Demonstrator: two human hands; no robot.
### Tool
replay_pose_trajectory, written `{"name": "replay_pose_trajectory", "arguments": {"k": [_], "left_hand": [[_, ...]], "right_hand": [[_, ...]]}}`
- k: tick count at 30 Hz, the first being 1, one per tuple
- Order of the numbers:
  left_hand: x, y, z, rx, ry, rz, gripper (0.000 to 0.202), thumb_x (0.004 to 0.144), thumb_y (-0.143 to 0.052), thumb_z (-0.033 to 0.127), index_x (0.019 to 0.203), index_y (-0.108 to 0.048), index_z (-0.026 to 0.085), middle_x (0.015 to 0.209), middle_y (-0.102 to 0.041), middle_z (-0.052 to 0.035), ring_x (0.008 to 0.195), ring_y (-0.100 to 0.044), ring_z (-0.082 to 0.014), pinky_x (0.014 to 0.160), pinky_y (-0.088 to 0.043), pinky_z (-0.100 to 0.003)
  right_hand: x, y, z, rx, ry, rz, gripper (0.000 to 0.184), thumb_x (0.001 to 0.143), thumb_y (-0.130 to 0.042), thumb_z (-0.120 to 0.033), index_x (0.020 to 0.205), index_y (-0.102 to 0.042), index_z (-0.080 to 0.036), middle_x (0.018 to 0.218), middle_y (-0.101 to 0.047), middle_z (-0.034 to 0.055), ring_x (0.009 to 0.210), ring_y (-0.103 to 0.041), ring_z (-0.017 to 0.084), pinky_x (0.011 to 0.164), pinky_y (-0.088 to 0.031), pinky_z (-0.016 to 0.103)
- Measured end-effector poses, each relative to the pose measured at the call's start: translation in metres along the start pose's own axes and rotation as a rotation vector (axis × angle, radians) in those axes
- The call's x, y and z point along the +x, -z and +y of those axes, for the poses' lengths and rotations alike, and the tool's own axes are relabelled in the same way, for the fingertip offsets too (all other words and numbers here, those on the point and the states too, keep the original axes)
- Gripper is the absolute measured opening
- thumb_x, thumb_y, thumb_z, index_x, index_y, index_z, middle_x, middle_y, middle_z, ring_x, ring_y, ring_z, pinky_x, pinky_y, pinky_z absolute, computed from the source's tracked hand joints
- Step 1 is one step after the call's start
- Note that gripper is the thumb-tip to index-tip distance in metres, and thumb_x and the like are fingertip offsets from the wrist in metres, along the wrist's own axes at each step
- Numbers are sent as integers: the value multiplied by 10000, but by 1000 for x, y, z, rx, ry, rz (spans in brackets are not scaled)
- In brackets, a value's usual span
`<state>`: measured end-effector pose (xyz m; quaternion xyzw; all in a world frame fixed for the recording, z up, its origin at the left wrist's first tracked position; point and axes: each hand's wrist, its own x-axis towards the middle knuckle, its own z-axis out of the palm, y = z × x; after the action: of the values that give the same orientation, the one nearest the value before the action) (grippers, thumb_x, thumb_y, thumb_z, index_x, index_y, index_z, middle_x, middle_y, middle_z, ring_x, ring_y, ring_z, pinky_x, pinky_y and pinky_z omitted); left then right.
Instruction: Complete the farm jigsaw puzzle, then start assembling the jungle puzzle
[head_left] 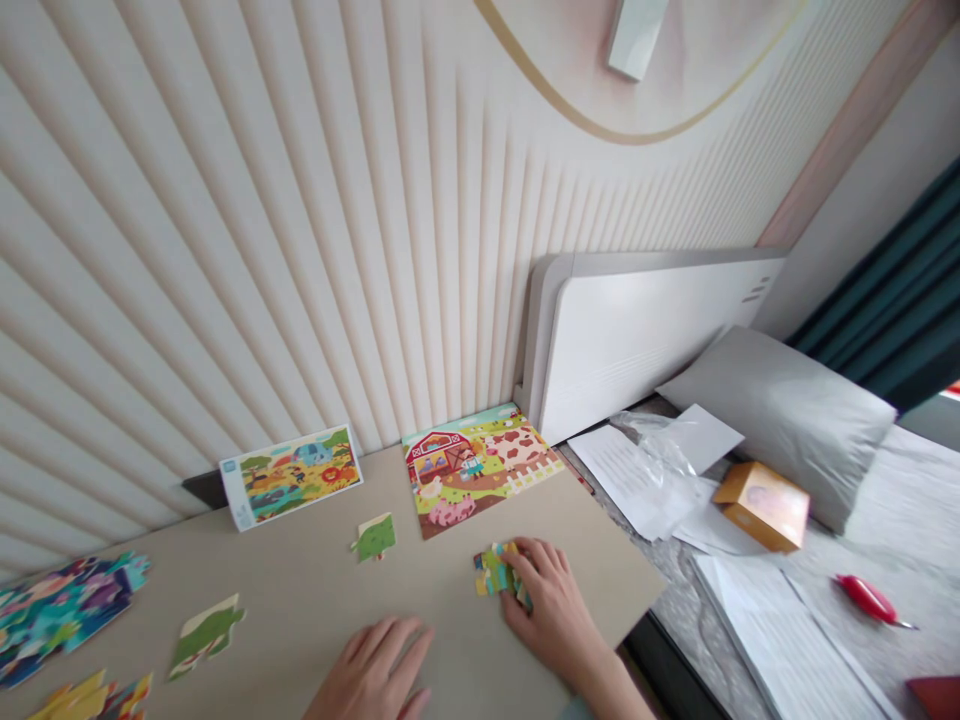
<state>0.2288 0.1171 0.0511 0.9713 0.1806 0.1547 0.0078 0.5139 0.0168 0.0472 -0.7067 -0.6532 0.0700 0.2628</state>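
My right hand [551, 605] is closed around a small pile of colourful jigsaw puzzle pieces [491, 572] on the beige table [465, 620]. Part of the pile is covered by my fingers. My left hand [375, 672] rests near the table's front with its fingers stretched out, holding nothing. A green puzzle piece [375, 538] lies by itself beyond my left hand, and a larger green tree piece [206, 637] lies further left. Behind the pile, a finished-looking farm picture [476, 465] with a red barn and cow lies against the wall.
A card with an animal picture [296, 478] leans on the ribbed wall [300, 250]. At far left are a blue-purple puzzle section [67, 610] and yellow pieces [94, 697]. The bed on the right holds papers [787, 640], an orange box [763, 505] and a red screwdriver-like tool [866, 598].
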Motion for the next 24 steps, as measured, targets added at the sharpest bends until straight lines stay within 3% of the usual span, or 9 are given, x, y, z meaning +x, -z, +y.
{"name": "replay_pose_trajectory", "arguments": {"k": [5, 9, 11, 14, 18, 21, 24], "left_hand": [[39, -4, -2, -128, 128, -147, 438, 956, -584, 302, 1392, -590, 262, 1315, -668, -71, 1187, -623, -259, 1023, -494, -385], [73, -19, 6, -221, 176, -228, 617, 900, -673, 368, 1479, -517, 221, 1424, -597, -101, 1278, -552, -296, 1111, -437, -429], [87, -25, 13, -233, 184, -241, 612, 868, -704, 333, 1444, -547, 201, 1404, -599, -110, 1269, -546, -310, 1109, -435, -447], [101, -33, 22, -240, 196, -219, 448, 880, -688, 261, 1320, -626, 210, 1256, -649, -91, 1177, -578, -288, 1055, -467, -439], [105, -37, 30, -218, 204, -195, 356, 904, -665, 215, 1259, -646, 238, 1146, -668, -67, 1095, -610, -264, 986, -504, -420], [98, -28, 32, -157, 198, -174, 476, 893, -708, 279, 1354, -604, 219, 1307, -641, -112, 1188, -604, -298, 1019, -505, -451], [70, -6, 27, -64, 119, -116, 601, 893, -715, 406, 1437, -553, 206, 1494, -542, -145, 1312, -553, -338, 1083, -479, -489]], "right_hand": [[5, -2, 2, 4, 18, 5, 555, 782, -582, -104, 1310, -613, -271, 1349, -608, 85, 1230, -532, 288, 1064, -414, 445], [6, -3, 3, -5, 22, 7, 559, 806, -560, -93, 1335, -616, -266, 1396, -601, 86, 1265, -521, 282, 1094, -395, 444], [5, -4, 5, -9, 14, 19, 579, 808, -551, -84, 1354, -612, -269, 1412, -600, 86, 1272, -528, 278, 1100, -397, 449], [3, -4, 8, -3, 8, 43, 618, 790, -544, -71, 1372, -606, -270, 1394, -623, 87, 1262, -554, 276, 1092, -417, 457], [0, -7, 14, 37, 24, 93, 531, 833, -515, -77, 1314, -643, -260, 1290, -691, 86, 1210, -609, 264, 1055, -467, 457], [-2, -13, 22, 66, -3, 144, 415, 934, -496, -154, 1308, -647, -252, 1310, -689, 98, 1226, -622, 267, 1055, -492, 464], [-5, -18, 32, 104, -95, 198, 379, 1010, -481, -292, 1363, -613, -252, 1447, -605, 110, 1296, -599, 270, 1077, -503, 452]]}}
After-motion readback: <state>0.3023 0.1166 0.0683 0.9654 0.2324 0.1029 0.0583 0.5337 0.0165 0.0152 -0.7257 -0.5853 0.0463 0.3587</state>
